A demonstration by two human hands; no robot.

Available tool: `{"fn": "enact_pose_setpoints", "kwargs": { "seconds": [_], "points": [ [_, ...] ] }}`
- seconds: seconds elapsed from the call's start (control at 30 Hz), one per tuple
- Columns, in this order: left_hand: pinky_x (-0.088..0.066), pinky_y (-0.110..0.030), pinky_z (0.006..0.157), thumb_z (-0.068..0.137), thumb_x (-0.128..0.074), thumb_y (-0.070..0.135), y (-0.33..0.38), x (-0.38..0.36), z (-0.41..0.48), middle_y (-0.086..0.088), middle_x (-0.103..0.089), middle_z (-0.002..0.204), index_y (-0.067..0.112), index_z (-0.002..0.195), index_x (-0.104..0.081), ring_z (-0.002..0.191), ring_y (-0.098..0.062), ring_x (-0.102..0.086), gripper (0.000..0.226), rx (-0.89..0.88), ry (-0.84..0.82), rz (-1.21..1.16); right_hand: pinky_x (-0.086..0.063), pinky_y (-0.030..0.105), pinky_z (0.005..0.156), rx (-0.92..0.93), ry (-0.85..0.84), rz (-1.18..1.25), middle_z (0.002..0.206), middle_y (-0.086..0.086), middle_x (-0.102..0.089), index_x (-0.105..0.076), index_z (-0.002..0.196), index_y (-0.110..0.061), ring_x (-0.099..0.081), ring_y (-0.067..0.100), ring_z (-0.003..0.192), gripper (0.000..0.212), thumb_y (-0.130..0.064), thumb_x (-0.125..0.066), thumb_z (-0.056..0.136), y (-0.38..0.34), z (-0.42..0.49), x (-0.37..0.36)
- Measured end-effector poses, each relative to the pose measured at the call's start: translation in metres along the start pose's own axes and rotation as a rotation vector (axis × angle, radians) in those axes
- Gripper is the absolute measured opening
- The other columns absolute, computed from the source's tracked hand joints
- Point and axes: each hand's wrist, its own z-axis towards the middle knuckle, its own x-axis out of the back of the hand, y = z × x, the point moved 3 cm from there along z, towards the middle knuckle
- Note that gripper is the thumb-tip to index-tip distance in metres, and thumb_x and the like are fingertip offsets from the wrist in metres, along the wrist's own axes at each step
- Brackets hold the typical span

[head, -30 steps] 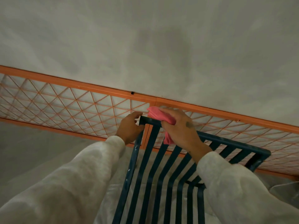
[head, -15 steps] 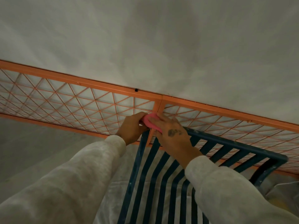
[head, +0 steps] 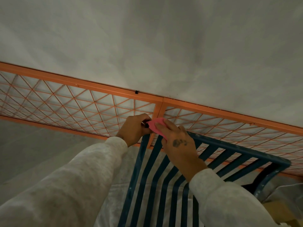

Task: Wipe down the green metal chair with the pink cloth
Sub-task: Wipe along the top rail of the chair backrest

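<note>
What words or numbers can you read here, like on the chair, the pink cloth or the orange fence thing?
No words or numbers can be read anywhere.
Green metal chair: no writing shows.
Pink cloth: plain, no label.
Orange mesh panel: no sign.
Dark mark on the back of the right hand: too blurred to tell if it holds letters.

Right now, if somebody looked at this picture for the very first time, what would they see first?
Probably the bright pink cloth in the middle, which the right hand holds against the top corner of the dark green metal chair while the left hand grips that corner beside it. Next comes the long orange lattice fence panel running across the picture behind the chair.
</note>
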Motion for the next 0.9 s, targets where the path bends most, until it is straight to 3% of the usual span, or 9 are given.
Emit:
{"fn": "enact_pose_setpoints", "kwargs": {
  "seconds": [0.07,0.23,0.37,0.47,0.67,0.8,0.9],
  "points": [
    [-0.054,-0.022,0.08,0.078,-0.078,0.026,-0.002,0.0,0.001,0.003,-0.07,0.093,0.015,0.1,-0.067,0.085,-0.009,-0.066,0.027,0.014,-0.008,-0.003,-0.033,0.045,0.115,-0.044,-0.02,0.011,0.163,-0.011,-0.019,-0.023,0.153,-0.041,-0.032,0.035,0.143,0.066,-0.013,-0.048,0.099,0.01,-0.003,0.003],
    [-0.051,-0.017,0.077,0.075,-0.08,0.027,-0.004,0.0,0.002,0.006,-0.069,0.089,0.017,0.096,-0.067,0.083,-0.007,-0.065,0.026,0.029,-0.008,0.004,-0.048,0.039,0.098,-0.064,0.09,0.055,0.152,-0.005,-0.041,-0.039,0.147,-0.033,-0.048,0.03,0.125,0.058,-0.007,-0.048,0.096,-0.002,0.006,0.01],
    [-0.051,-0.017,0.076,0.076,-0.079,0.024,0.0,0.002,0.002,0.004,-0.07,0.087,0.01,0.095,-0.069,0.081,-0.011,-0.066,0.026,0.008,-0.011,-0.01,-0.038,0.039,0.111,0.024,0.063,0.074,0.158,-0.004,-0.033,-0.037,0.149,-0.036,-0.042,0.032,0.134,0.061,-0.007,-0.05,0.097,-0.012,0.005,0.004],
    [-0.05,-0.015,0.075,0.076,-0.079,0.023,0.001,0.002,0.002,0.009,-0.067,0.086,0.015,0.098,-0.069,0.08,-0.006,-0.064,0.025,0.026,-0.013,-0.011,-0.029,0.039,0.117,0.035,0.039,0.035,0.16,-0.009,-0.028,-0.038,0.148,-0.038,-0.035,0.031,0.142,0.059,-0.011,-0.051,0.098,0.004,-0.001,0.003],
    [-0.051,-0.02,0.077,0.071,-0.083,0.026,-0.001,0.003,0.004,0.006,-0.068,0.089,0.016,0.097,-0.069,0.083,-0.009,-0.064,0.031,0.075,-0.012,0.007,-0.044,0.04,0.108,-0.047,0.125,0.149,0.15,-0.004,-0.048,-0.051,0.142,-0.032,-0.049,0.031,0.129,0.051,-0.009,-0.052,0.096,0.011,0.011,0.006],
    [-0.046,-0.016,0.073,0.071,-0.082,0.028,-0.003,0.001,0.005,0.006,-0.068,0.088,0.014,0.099,-0.068,0.079,-0.009,-0.062,0.034,0.074,-0.022,0.037,-0.038,0.043,0.113,0.062,0.062,0.103,0.156,-0.004,-0.039,-0.044,0.145,-0.038,-0.041,0.033,0.135,0.06,-0.006,-0.053,0.096,-0.013,0.018,-0.002],
    [-0.052,-0.02,0.074,0.07,-0.083,0.027,-0.003,0.002,0.008,0.006,-0.067,0.087,0.014,0.099,-0.069,0.077,-0.008,-0.062,0.035,0.076,-0.027,0.073,-0.028,0.044,0.12,0.102,0.027,0.067,0.159,-0.009,-0.032,-0.046,0.142,-0.041,-0.035,0.03,0.143,0.06,-0.005,-0.053,0.095,-0.001,0.017,-0.005]
  ]
}}
